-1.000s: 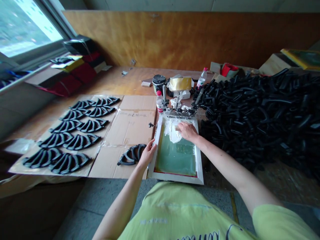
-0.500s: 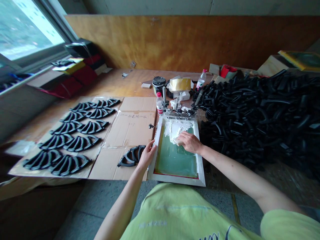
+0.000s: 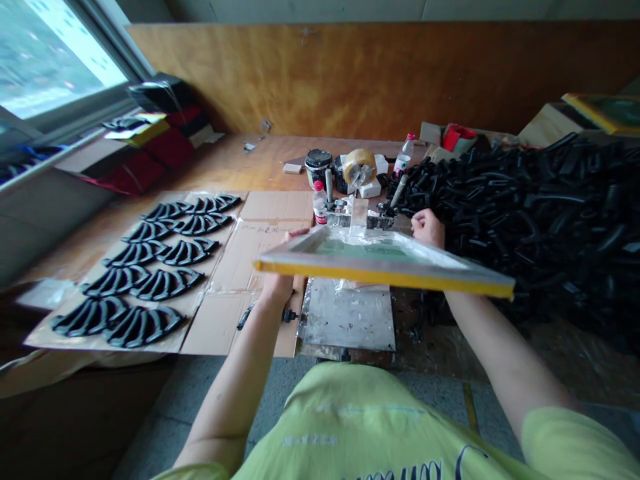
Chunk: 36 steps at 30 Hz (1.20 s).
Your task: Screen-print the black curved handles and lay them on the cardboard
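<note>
Screen frame point(image 3: 385, 275): tilting above the bench, near edge hanging clear of the base plate point(image 3: 350, 320), far end sitting by the clamps point(image 3: 385, 215).
Rails: looking grey and rigid, a yellow strip running along the near edge; probably behaving stiffly and weighing little, the side rails offering the best hold.
Mesh point(image 3: 370, 249): showing green and stretched, likely the fragile part; white paste point(image 3: 345, 235) is smearing its far end and probably turning it slippery, so fingers are better keeping off.
Left hand point(image 3: 296, 233): mostly hiding behind the left rail, a few fingers showing; I cannot tell how tightly they are closing.
Right hand point(image 3: 428, 228): hovering at the right rail's far end, fingers curling in with hardly any gap; nothing is showing in them, though their inside is hiding.
Cardboard point(image 3: 277, 230): lying left, black fan-shaped parts point(image 3: 185, 252) resting in rows farther left.
Tape roll point(image 3: 361, 167): standing beyond the clamps.
</note>
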Tool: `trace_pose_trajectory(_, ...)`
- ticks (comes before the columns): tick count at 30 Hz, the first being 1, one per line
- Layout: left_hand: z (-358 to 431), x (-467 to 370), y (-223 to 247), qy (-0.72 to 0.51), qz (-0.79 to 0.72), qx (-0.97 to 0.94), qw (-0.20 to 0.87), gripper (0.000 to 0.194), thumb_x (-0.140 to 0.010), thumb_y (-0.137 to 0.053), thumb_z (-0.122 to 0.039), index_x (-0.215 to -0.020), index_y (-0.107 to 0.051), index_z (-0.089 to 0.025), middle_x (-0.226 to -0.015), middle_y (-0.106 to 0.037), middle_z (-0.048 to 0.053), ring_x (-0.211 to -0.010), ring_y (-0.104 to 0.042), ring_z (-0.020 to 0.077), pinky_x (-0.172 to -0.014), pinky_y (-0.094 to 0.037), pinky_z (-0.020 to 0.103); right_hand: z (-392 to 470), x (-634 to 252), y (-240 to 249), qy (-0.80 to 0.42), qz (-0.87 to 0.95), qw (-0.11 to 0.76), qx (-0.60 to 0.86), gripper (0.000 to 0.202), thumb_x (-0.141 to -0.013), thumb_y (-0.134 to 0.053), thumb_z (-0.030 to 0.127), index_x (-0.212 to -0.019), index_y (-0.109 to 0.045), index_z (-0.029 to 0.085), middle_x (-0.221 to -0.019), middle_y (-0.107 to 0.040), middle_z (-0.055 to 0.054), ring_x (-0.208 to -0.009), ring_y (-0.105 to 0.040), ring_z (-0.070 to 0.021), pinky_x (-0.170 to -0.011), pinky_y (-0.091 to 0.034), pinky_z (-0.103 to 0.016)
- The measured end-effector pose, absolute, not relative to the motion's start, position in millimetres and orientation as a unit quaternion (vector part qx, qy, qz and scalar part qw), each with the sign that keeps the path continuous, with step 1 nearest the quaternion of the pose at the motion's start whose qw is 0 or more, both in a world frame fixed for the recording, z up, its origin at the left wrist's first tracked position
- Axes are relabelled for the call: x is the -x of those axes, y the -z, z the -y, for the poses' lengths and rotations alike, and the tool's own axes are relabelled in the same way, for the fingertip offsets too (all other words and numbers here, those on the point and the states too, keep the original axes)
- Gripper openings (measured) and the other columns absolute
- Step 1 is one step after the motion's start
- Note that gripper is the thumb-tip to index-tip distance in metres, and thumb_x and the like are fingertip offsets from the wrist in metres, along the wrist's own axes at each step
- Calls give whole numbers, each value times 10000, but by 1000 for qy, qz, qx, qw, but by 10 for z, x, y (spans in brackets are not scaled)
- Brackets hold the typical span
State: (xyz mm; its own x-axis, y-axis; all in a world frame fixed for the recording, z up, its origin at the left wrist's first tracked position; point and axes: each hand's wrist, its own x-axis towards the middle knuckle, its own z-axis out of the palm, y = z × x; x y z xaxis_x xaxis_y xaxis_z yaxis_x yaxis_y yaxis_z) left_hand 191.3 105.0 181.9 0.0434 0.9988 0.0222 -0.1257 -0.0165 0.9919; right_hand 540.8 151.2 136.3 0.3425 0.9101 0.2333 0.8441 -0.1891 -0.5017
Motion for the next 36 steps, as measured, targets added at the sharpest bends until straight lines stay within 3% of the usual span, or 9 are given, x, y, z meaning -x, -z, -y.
trace_pose_trajectory(3, -1260, -2052, -1917, -539, -452, -453, 547, 523, -824, -525, -619, -1062, -624, -163, -908, -687, 55, -757, -654, 144, -597, -516, 231, -1229, -5311, -970, -127, 605, 236, 749, 221, -881, -542, 240, -1027, -654, 119, -914, -692, -110, -834, -617, -207, -784, -449, -315)
trace_pose_trajectory(6, -1200, -2141, -1812, -561, -469, -417, 540, 525, -865, -454, -631, -1129, -578, -194, -890, -685, 40, -727, -645, 123, -574, -503, 212, -980, -4991, -721, -157, 734, 175, 637, 274, -820, -660, 251, -1088, -653, 189, -1011, -673, -74, -970, -586, -209, -881, -428, -329)
trace_pose_trajectory(9, -836, -2208, -1529, -485, -497, -398, 599, 552, -837, -524, -628, -1193, -538, -207, -906, -699, 55, -719, -653, 132, -547, -493, 205, -810, -4710, -762, -130, 784, 143, 590, 179, -839, -655, 234, -1016, -678, 217, -1003, -645, -58, -1014, -540, -213, -922, -405, -345)
trace_pose_trajectory(12, -355, -2280, -1226, -336, -515, -353, 705, 634, -786, -562, -671, -1181, -553, -175, -946, -709, 114, -745, -679, 184, -528, -508, 241, -630, -4396, -956, -109, 805, 175, 556, 116, -884, -614, 268, -945, -685, 199, -920, -623, -61, -965, -524, -213, -893, -410, -334)
trace_pose_trajectory(14, -105, -2278, -1059, -336, -523, -294, 725, 638, -771, -547, -702, -1129, -565, -175, -973, -704, 119, -786, -689, 203, -538, -516, 255, -496, -4102, -1053, -106, 842, 189, 494, 144, -903, -591, 292, -940, -689, 193, -885, -615, -69, -949, -515, -219, -876, -413, -338)
trace_pose_trajectory(19, 184, -1689, -659, -453, -627, -192, 604, 569, -707, -583, -721, -838, -575, -167, -741, -678, 45, -649, -650, 151, -499, -445, 209, -446, -3285, -946, -189, 895, 178, 363, 266, -905, -592, 389, -1062, -693, 200, -942, -663, -67, -979, -535, -208, -887, -418, -324)
trace_pose_trajectory(24, 458, -726, -192, -412, -781, -142, 447, 584, -807, -389, -688, -853, -612, -150, -822, -717, 106, -613, -627, 147, -521, -458, 244, -797, -2638, -574, -244, 889, 69, 381, 301, -953, -504, 403, -1113, -695, 233, -1003, -698, -66, -998, -577, -191, -910, -415, -294)
trace_pose_trajectory(30, 491, -406, 126, -308, -822, -151, 455, 517, -871, -346, -596, -845, -593, -143, -676, -682, 105, -530, -599, 178, -473, -458, 274, -936, -2118, -364, -281, 861, -66, 418, 318, -974, -422, 416, -1130, -683, 323, -1083, -695, -18, -985, -625, -169, -839, -458, -261)
trace_pose_trajectory(36, 313, -303, 241, -251, -830, -208, 453, 458, -922, -308, -543, -797, -558, -180, -595, -658, 95, -544, -627, 202, -474, -463, 269, -1035, -1983, -382, -253, 845, -83, 463, 459, -964, -379, 462, -1116, -695, 166, -1175, -631, -160, -1032, -635, -265, -843, -483, -332)
